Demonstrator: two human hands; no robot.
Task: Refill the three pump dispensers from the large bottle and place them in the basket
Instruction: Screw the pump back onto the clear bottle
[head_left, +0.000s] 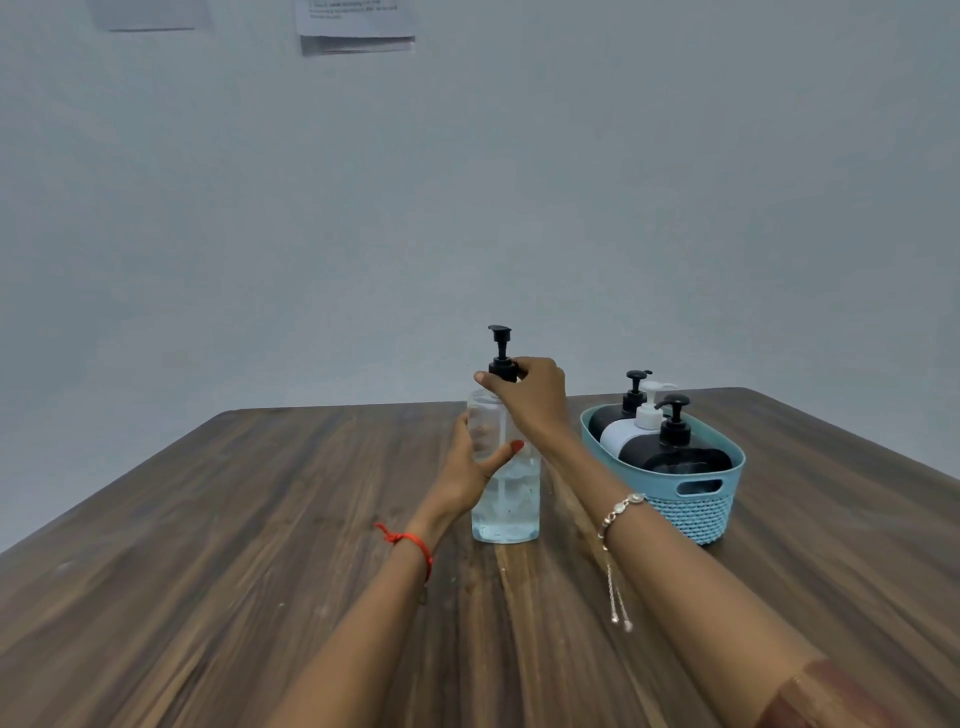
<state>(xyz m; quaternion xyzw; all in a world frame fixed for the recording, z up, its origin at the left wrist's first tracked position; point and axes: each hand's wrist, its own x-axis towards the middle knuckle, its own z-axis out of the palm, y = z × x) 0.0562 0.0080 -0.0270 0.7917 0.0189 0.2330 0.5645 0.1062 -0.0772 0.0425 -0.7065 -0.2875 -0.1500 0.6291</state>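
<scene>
Three pump dispensers (675, 457) already sit in the basket (691, 512), and on the tabletop (260, 519) the left hand (467, 467) wraps its grip round the large bottle (511, 504) while the right hand (537, 395) pinches its black pump collar (503, 369), which probably needs tightening next.

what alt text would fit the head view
A person's left hand steadies a clear bottle upright on a wooden table while the right hand grips its black pump collar. To the right, three dispensers, two black and one white, stand in a blue basket.
</scene>
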